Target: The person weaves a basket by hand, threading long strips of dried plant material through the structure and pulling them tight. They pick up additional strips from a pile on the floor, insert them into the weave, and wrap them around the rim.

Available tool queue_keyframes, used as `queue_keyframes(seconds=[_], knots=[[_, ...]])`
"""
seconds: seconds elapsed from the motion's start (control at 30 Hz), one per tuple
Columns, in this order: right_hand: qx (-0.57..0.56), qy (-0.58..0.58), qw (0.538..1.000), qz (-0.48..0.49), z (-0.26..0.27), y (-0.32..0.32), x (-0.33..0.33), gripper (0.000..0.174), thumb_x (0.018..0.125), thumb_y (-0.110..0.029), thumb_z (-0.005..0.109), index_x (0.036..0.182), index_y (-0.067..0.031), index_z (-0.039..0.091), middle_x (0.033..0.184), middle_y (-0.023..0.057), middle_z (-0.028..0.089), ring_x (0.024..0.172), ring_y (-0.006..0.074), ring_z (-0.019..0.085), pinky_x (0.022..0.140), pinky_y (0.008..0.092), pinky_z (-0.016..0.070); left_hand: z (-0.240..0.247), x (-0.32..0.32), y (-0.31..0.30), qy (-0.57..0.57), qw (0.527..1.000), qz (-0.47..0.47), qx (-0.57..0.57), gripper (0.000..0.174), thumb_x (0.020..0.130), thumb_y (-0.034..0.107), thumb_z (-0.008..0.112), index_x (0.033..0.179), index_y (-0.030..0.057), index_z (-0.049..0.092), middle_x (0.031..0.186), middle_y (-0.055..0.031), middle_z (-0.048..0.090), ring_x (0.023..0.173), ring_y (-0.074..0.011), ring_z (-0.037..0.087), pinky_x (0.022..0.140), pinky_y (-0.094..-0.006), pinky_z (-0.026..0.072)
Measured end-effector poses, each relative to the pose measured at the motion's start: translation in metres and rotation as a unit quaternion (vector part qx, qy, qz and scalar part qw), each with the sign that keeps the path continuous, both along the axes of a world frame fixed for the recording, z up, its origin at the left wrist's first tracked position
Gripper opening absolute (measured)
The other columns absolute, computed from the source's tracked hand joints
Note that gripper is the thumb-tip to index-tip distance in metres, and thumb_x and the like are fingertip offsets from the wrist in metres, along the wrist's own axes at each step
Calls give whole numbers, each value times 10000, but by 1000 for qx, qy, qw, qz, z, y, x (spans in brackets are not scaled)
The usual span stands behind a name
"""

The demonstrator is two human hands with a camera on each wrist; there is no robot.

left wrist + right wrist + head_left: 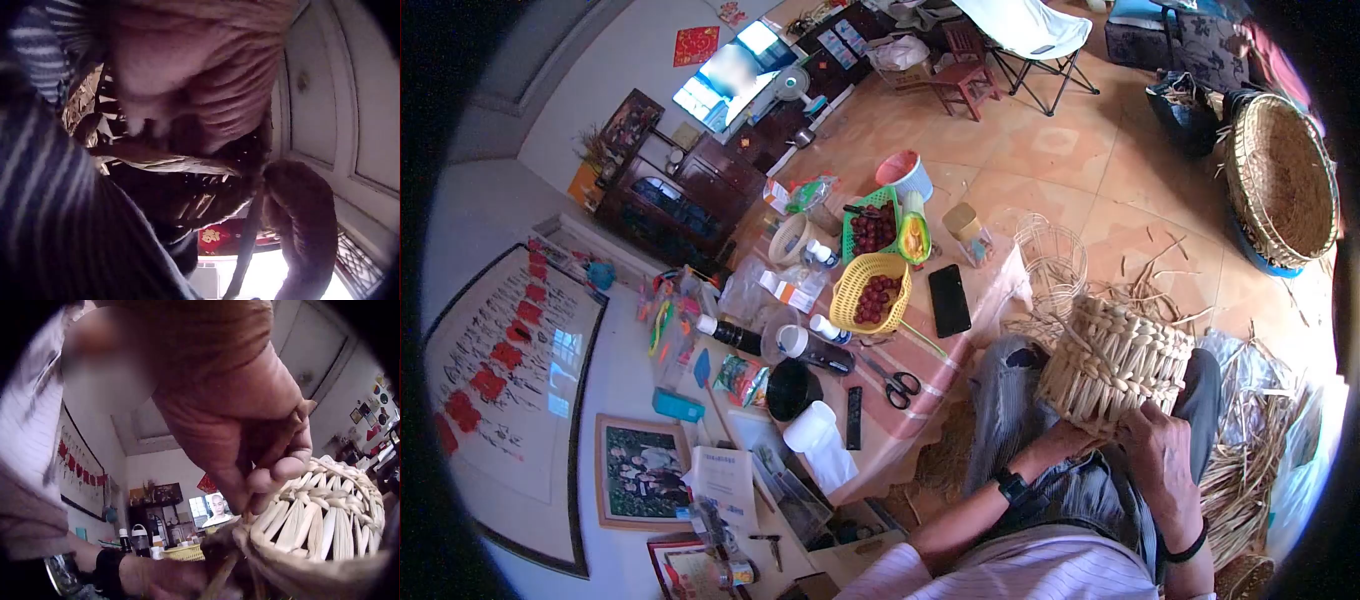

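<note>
Straw strand (282,442) sits in right hand (1157,455), inscribed scroll (512,385) on wall (626,370).

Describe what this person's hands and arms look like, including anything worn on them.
The left hand and right hand wear no gloves. On the left wrist is a dark watch with a squarish face; on the right, a thin black band. The left sleeve, pale with thin stripes, ends well short of the watch.

The basket (1112,362) looks rough, matt and straw-like.
</note>
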State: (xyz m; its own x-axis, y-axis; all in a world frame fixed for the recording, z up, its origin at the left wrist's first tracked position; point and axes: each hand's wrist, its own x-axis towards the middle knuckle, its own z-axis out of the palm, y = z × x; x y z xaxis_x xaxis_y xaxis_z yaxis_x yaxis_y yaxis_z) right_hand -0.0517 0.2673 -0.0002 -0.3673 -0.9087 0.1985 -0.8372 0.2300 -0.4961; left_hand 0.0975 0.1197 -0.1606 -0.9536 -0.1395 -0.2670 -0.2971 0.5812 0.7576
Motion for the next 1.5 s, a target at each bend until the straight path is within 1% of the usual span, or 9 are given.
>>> queue_keyframes(seconds=[0.33, 0.53, 0.63, 0.7, 0.9, 0.97, 1.07, 1.37, 1.5], knots=[[-18, -47, 998, -39, 16, 20, -27, 106, 932, -152, 715, 892, -57, 688, 811, 150, 657, 748, 386, 682, 656, 473, 552, -48, 21, 1, 91, 962, 252, 51, 607, 1071, 441, 554, 1501, 20, 471, 1537, -209, 503, 1467, -367, 440, 1256, -484, 320], [-68, -158, 983, -59, -10, 42, -34, 78, 894, -93, 743, 926, -43, 693, 846, 148, 651, 776, 382, 678, 682, 450, 559, -76, 18, -1, 143, 867, 78, -470, 566, 982, 384, 644, 1454, 75, 591, 1517, -205, 554, 1439, -437, 451, 1225, -614, 299], [-69, -219, 973, -20, -17, 49, -17, 139, 891, -91, 801, 961, -21, 704, 841, 150, 663, 752, 348, 693, 666, 422, 553, 0, 12, 1, 39, 974, 221, 4, 445, 972, 219, 678, 1382, 54, 633, 1323, -122, 670, 1210, -274, 615, 1078, -439, 457], [-70, -216, 974, -27, -26, 48, -17, 165, 889, -131, 812, 964, -27, 707, 838, 143, 662, 753, 350, 691, 664, 424, 553, 36, 10, 11, 71, 905, 315, 276, 399, 947, 112, 698, 1337, 37, 653, 1190, -57, 723, 1074, -170, 675, 993, -338, 518], [-64, -118, 991, -3, -32, 38, -18, 190, 921, -259, 771, 994, -106, 685, 845, 123, 668, 713, 361, 695, 629, 465, 565, 70, 5, 28, 42, 892, 240, 381, 378, 922, 118, 679, 1294, 51, 664, 1128, 2, 691, 986, -157, 627, 926, -307, 504], [-96, -94, 991, -3, -27, 31, -15, 159, 932, -239, 755, 1006, -112, 694, 841, 104, 685, 734, 339, 715, 636, 446, 578, 59, 8, 27, 48, 890, 233, 388, 450, 902, 67, 695, 1349, 43, 654, 1340, -55, 680, 1265, -187, 606, 1090, -352, 478], [-78, -137, 987, -25, -25, 25, -9, 191, 903, -202, 808, 1000, -89, 690, 865, 132, 729, 742, 355, 733, 644, 446, 576, 57, 6, 31, 42, 866, 293, 402, 441, 898, 130, 732, 1327, 63, 657, 1313, -29, 677, 1256, -172, 598, 1104, -343, 461], [-70, -228, 969, -63, -34, 19, -7, 232, 839, -53, 829, 1022, -49, 687, 881, 183, 740, 793, 346, 752, 704, 389, 591, 53, -6, 28, 0, 823, 283, 493, 368, 928, 288, 823, 1209, 117, 657, 1072, 46, 622, 934, -95, 554, 810, -278, 453], [-73, -228, 968, -73, -37, 19, -5, 235, 833, -26, 828, 1003, -35, 665, 865, 174, 733, 782, 335, 751, 702, 383, 588, 55, -24, 57, 148, 724, 398, 544, 237, 933, 254, 813, 1087, 134, 678, 857, 89, 602, 693, -36, 503, 582, -229, 374]])
